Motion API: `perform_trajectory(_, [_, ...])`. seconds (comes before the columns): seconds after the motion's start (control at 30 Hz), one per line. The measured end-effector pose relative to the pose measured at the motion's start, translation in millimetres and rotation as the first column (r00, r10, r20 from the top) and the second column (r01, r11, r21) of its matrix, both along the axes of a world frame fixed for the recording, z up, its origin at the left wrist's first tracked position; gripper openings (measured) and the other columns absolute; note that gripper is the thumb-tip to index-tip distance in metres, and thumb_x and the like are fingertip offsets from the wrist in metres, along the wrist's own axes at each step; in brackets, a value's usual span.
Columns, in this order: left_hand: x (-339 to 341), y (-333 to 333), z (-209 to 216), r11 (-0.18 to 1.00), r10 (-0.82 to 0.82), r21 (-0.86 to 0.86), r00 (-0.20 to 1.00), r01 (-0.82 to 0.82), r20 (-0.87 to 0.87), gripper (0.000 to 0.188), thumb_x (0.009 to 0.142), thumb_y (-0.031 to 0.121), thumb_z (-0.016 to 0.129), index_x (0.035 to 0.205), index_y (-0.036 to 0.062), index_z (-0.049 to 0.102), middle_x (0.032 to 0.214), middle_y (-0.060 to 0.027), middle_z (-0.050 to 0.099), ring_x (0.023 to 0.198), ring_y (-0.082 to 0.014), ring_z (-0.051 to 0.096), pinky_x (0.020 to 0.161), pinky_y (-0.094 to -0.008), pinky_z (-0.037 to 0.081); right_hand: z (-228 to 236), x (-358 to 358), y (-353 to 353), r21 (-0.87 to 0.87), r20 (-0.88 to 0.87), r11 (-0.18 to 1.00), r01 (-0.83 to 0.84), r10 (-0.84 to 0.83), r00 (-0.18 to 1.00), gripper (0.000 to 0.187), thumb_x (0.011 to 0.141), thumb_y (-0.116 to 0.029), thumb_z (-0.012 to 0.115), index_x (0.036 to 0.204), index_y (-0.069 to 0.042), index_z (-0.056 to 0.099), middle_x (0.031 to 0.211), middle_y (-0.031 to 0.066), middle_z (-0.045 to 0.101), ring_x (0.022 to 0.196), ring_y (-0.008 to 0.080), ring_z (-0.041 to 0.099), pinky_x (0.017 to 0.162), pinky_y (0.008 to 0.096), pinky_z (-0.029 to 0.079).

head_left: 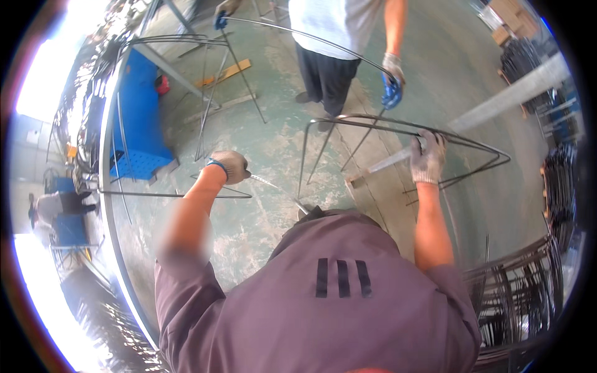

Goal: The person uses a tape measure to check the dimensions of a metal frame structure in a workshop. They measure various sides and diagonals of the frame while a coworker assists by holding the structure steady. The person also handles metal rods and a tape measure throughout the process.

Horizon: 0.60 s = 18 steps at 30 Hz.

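Note:
My left hand (231,166), in a pale glove with a blue cuff, is closed on the left. A thin pale rod (266,181) sticks out of its fist toward my waist; its kind is hard to tell. On the right, my right hand (429,156), in a whitish glove, has its fingers wrapped over a bent metal-rod frame (474,147), dark and thin with several legs pointing down. Across from me, a person in a light shirt holds another bent rod (305,36) between two gloved hands, one glove (392,90) blue on the palm.
More bent rods (180,38) hang over a metal rail at left, beside a blue cabinet (140,112). Stacks of dark rod parts (510,298) stand at right. A grey post (516,90) slants across the right side. Wooden strips (225,73) lie on the floor. Another person (56,208) is far left.

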<state>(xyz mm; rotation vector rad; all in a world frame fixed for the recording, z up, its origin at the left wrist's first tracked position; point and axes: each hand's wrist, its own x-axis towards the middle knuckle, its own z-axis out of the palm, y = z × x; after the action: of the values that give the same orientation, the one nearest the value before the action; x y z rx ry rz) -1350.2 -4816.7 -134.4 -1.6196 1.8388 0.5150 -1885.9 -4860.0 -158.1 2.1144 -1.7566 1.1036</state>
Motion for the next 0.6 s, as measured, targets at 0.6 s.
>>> perform_trajectory(0.6, [146, 6, 99, 0.917, 0.327, -0.324, 0.907, -0.235, 0.266, 0.033, 0.091, 0.043, 0.071, 0.106, 0.0159, 0.085, 0.109, -0.0139, 0.081, 0.105, -0.0371, 0.076, 0.091, -0.0464, 0.061, 21, 49, 22, 0.017, 0.013, 1.000, -0.026, 0.025, 1.000, 0.031, 0.091, -0.017, 0.083, 0.116, -0.004, 0.072, 0.119, 0.0156, 0.073, 0.118, 0.0381, 0.066, 0.117, 0.0564, 0.044])
